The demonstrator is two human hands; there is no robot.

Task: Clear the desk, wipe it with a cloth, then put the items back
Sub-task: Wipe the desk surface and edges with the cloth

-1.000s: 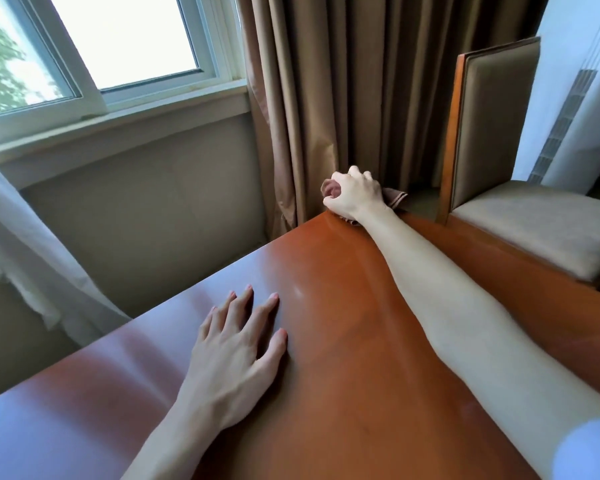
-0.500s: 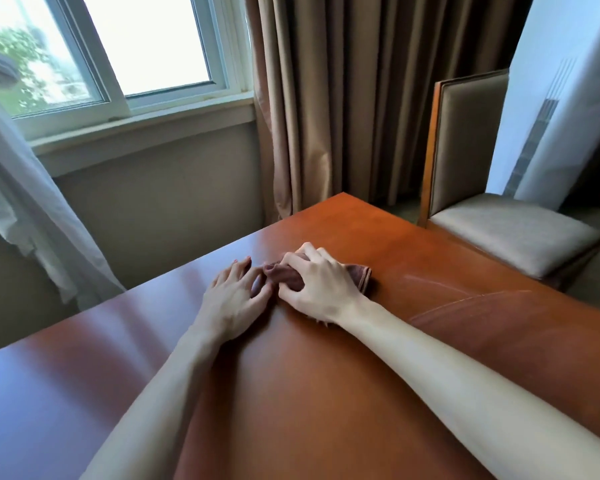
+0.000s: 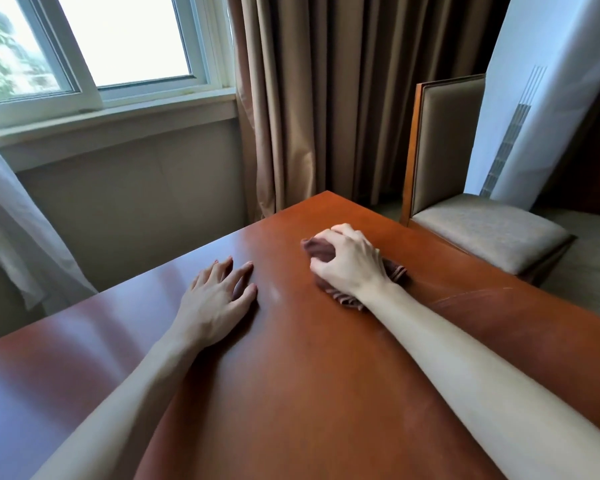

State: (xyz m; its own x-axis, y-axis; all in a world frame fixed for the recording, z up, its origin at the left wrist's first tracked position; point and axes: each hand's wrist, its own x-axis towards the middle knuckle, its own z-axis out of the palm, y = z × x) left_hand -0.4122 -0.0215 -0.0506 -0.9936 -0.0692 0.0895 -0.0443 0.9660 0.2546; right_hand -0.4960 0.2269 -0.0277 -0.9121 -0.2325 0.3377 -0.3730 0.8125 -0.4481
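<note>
A glossy reddish-brown desk [image 3: 291,375] fills the lower view, with nothing on it but my hands and a cloth. My right hand [image 3: 349,263] grips a bunched dark brown cloth [image 3: 317,249] and presses it on the desk near the far corner. Part of the cloth sticks out under my wrist. My left hand [image 3: 219,296] lies flat on the desk to the left of the cloth, fingers spread, holding nothing. A gap of bare wood separates the two hands.
An upholstered wooden chair [image 3: 471,216] stands close to the desk's right edge. Brown curtains [image 3: 326,98] hang behind the far corner. A window [image 3: 101,46] and a sheer white curtain [image 3: 11,220] are at the left. A tall white unit [image 3: 548,98] stands behind the chair.
My right hand dragged the cloth from the far corner back to my left hand, then slid it right and away again. My left hand stayed flat on the desk.
</note>
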